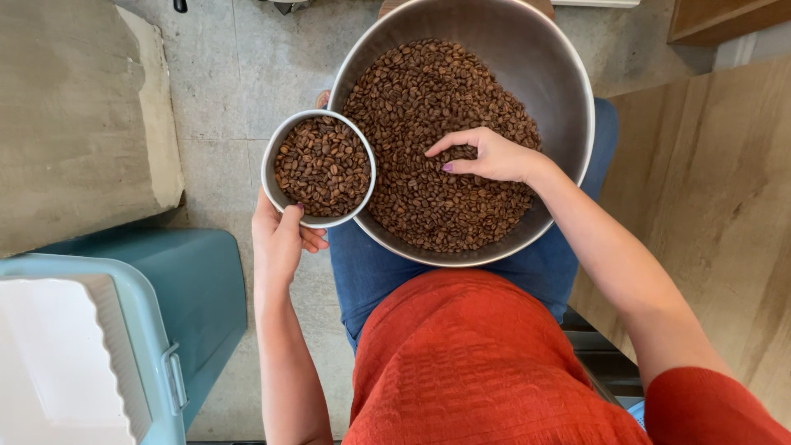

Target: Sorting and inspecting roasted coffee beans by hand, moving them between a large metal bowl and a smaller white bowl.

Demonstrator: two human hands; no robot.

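Step in hand looks like sorting: picking through roasted coffee beans (445,165) in the big steel bowl (568,74), which sits on the person's lap, centre of view.

Right hand (486,155) is down in the big bowl, resting on top of the bean pile. Fingers loosely curled, thumb and forefinger drawn close as if pinching at a bean. Can't tell whether one is actually caught between them.

Left hand (276,235) is wrapped around the near side of the small metal cup (317,169), thumb over the rim, holding it up. Cup sits just left of the big bowl, rims touching or nearly so, and is close to full of beans.

My read on the next move: a fine pinch and a short carry left over both rims. Cup has little headroom, so it needs to stay level or beans spill to the tile floor (239,74).

Around: pale blue plastic bin (177,330) near left, white inside; grey stone slab (74,115) far left; wooden panel (717,189) on the right. None of it is between hands and bowls. Red top and jeans below.
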